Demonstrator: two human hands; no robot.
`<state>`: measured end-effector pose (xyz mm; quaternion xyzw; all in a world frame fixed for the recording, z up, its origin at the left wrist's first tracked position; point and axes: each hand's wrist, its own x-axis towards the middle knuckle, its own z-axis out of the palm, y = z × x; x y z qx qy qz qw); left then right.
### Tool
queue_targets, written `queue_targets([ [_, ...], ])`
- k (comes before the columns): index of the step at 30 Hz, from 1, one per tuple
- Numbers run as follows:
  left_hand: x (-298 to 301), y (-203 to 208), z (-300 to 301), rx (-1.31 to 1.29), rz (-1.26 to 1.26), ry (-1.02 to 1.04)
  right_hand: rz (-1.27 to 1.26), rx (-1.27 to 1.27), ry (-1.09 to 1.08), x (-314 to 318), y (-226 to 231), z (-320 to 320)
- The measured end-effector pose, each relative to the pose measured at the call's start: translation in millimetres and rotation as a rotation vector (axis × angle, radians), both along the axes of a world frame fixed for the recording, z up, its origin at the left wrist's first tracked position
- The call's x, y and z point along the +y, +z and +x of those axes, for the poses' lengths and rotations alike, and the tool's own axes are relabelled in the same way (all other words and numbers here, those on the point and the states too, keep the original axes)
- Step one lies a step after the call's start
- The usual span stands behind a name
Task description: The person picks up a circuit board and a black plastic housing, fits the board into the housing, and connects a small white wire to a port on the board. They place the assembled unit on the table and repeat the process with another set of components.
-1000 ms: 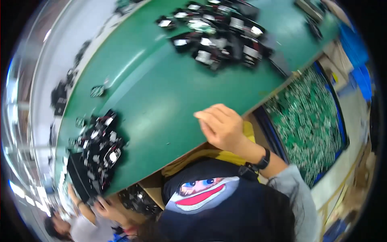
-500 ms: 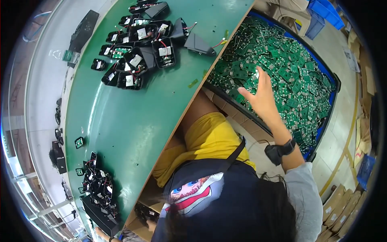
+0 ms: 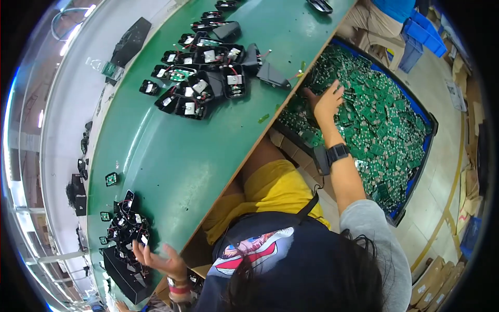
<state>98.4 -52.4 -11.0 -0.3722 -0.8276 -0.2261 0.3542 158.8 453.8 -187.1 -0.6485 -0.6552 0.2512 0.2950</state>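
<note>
**Right hand (image 3: 327, 105) reaching over circuit boards (image 3: 384, 122) as left hand (image 3: 165, 261) spreads beside black parts (image 3: 125, 223)**

The right hand is reaching over the bin (image 3: 434, 125) near its upper left corner, by the side next to the table. Its fingers are spreading apart, thumb standing away, and they are looking released; whether the fingertips are touching the boards below is impossible to tell. A dark wrist device (image 3: 338, 152) is circling that wrist. The green circuit boards are filling the bin in a loose heap, lying at many angles inside its blue lining.

The left hand is showing at the lower end of the green tabletop (image 3: 171, 156), close to the person's edge. Its fingers are opening loosely, released, and are overlapping the heaped black parts in view; contact is not clear. A red band (image 3: 180, 289) is circling this wrist. Just below the heap, a long black box (image 3: 123, 275) is lying tilted across the tabletop's lower end.

Small framed boards (image 3: 111, 179) are lying between the heap and the tabletop's far left edge. Toward its upper end, black housings (image 3: 214, 83) are crowding together, several of them facing open side up and showing white blocks and red wires. A yellow-green strip (image 3: 263, 118) is lying near the person's edge.
</note>
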Motion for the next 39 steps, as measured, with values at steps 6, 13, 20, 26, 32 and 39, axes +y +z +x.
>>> queue_targets([
  [6,37.4,1.9,-34.5,-0.261,-0.03,-0.153,-0.04,-0.141,-0.154,85.6,-24.4,-27.9],
  [13,59.5,57.0,-68.4,-0.193,-0.249,-0.287,0.562,-1.351,0.305,136.0,-109.7,-21.9],
  [20,176.3,85.6,-240.9,-0.102,-0.485,-0.426,0.4,-1.589,0.609,81.5,-35.3,-29.9],
  [26,217.9,21.0,-371.4,-0.494,-0.633,-0.456,-0.061,0.384,0.089,80.0,-19.1,28.1],
  [32,243.0,29.0,-366.5,-0.527,-0.625,-0.405,-0.169,0.759,-0.058,68.4,18.0,152.0],
  [39,185.9,57.9,-339.9,-0.392,-0.027,-0.389,-0.169,0.854,0.497,36.0,189.8,129.5],
])
